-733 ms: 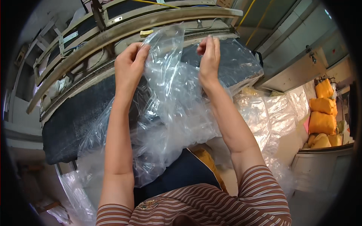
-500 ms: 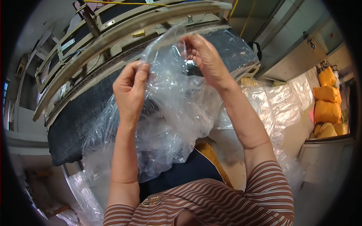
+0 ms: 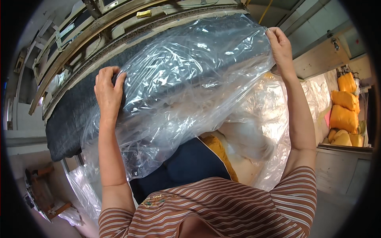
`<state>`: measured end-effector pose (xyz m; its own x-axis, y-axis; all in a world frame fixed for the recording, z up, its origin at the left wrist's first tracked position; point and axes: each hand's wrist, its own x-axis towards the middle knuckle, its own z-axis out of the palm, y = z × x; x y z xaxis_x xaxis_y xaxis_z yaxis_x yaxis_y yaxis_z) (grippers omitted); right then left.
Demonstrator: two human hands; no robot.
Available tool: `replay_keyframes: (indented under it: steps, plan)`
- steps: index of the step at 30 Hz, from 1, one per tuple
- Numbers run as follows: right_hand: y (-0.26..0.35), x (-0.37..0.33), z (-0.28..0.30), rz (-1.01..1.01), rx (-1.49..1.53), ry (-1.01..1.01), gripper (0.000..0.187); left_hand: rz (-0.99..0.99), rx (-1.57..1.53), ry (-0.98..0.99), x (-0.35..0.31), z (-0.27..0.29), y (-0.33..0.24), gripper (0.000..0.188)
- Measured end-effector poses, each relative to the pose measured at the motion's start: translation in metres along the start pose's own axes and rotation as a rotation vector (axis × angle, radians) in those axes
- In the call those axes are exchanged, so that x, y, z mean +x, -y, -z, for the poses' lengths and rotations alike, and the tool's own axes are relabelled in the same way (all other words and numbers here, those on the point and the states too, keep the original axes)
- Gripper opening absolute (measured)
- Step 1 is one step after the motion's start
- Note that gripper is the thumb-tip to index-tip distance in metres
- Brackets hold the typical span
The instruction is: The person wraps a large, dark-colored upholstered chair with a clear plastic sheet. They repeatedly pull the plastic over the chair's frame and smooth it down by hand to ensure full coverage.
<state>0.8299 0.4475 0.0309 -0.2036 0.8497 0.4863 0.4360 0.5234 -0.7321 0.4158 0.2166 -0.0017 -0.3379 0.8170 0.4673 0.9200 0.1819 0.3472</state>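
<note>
a clear plastic sheet (image 3: pixel 178 75) lay spread over a dark, padded bench top (image 3: pixel 69 129), between the person's two hands and partly toward the lap. its long axis ran aslant, from the lower left up to the upper right, roughly alongside the bench's far edge. most of the long, shiny folds followed that same line, fanning out toward the left and drawing together toward the upper right, where a corner pointed at the right hand (image 3: pixel 281 49). that hand, out at the end of a nearly straight arm, had the corner pinched between thumb and fingers. the left hand (image 3: pixel 108 91) was by the sheet's left border, back of the hand upward, fingers bent and thumb set apart from them; whether it had hold of the film was hard to tell through the glare and the clear folds. the near edge sagged in loose creases over the bench's near side, reaching the dark blue garment (image 3: pixel 180 168) on the lap, with a mustard cloth (image 3: pixel 219 152) just beside that.

beyond the bench a wooden bar (image 3: pixel 85 42) slanted the same way, near a small yellow block (image 3: pixel 143 14). more shiny plastic (image 3: pixel 321 91) lay past the right forearm, and orange bundles (image 3: pixel 344 119) were stacked at the far right.
</note>
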Motion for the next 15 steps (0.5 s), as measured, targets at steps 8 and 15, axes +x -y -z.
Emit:
replay_keyframes:
  steps: [8,15]
  plan:
    - [-0.05,0.075,-0.039,0.306,-0.775,-0.106,0.021,0.175,-0.454,-0.029,0.0,-0.004,-0.016,0.013]
    - [-0.059,0.088,-0.112,0.458,-0.601,-0.014,0.018,0.359,-0.591,0.059,-0.022,0.035,0.021,0.008]
